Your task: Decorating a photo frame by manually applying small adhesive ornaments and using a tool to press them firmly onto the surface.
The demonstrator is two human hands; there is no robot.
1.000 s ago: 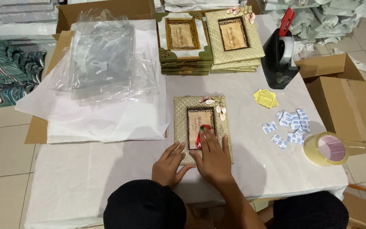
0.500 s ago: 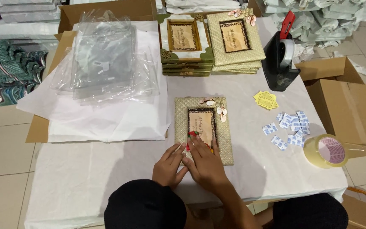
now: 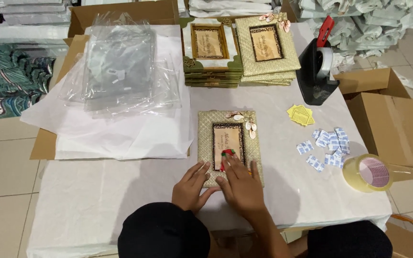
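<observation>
A woven straw-coloured picture frame (image 3: 229, 129) with shell decorations at its top right lies flat on the white-covered table (image 3: 96, 205) in front of me. My right hand (image 3: 240, 186) rests flat on the frame's lower part, its fingertips on a small red and green ornament (image 3: 226, 157) at the bottom of the frame's dark inner border. My left hand (image 3: 191, 187) lies at the frame's lower left corner, fingers spread against its edge. Neither hand grips anything.
Two stacks of similar frames (image 3: 240, 52) stand at the back. Clear plastic bags (image 3: 120, 71) lie on white paper at left. A black tape dispenser (image 3: 316, 71), yellow tags (image 3: 301, 114), small blue-and-white packets (image 3: 328, 145) and a tape roll (image 3: 369, 173) sit at right, beside cardboard boxes (image 3: 397, 119).
My right hand slid toward me down the frame, from the picture's middle to its lower edge, with the red ornament under its fingertips. My left hand stayed at the lower left corner.
</observation>
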